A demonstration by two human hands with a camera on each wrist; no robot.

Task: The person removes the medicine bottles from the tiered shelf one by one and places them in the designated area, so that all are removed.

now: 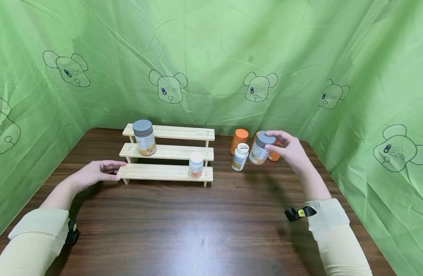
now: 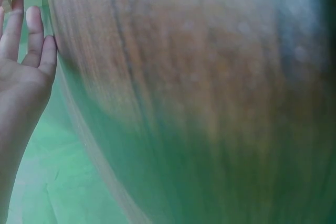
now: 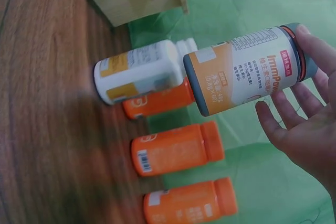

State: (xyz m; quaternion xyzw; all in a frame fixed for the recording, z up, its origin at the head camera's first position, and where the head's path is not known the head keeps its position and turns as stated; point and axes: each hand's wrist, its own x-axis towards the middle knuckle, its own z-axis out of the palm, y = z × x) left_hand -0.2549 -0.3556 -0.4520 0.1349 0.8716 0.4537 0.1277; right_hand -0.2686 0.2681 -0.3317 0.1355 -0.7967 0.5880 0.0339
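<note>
My right hand (image 1: pixel 288 149) grips a white-and-orange supplement jar (image 3: pixel 244 72) by its grey lid, thumb on one side and fingers on the other. The jar is tilted, beside a white bottle (image 1: pixel 239 158) and in front of orange bottles (image 3: pixel 178 148). At the left end of a three-tier wooden display rack (image 1: pixel 163 172), my left hand (image 1: pixel 90 175) touches the lowest board with extended fingers. The left wrist view shows those fingers (image 2: pixel 35 32) loosely straight, with the thumb hidden. Another grey-lidded jar (image 1: pixel 144 138) stands on the middle tier; a small white bottle (image 1: pixel 196 165) stands on the lowest.
The rack and bottles stand toward the back of a dark wooden table (image 1: pixel 183 222). Green cloth (image 1: pixel 211 50) with bear-head outlines hangs behind and at both sides. Black wrist cameras (image 1: pixel 299 213) are strapped over the light sleeves (image 1: pixel 335 237).
</note>
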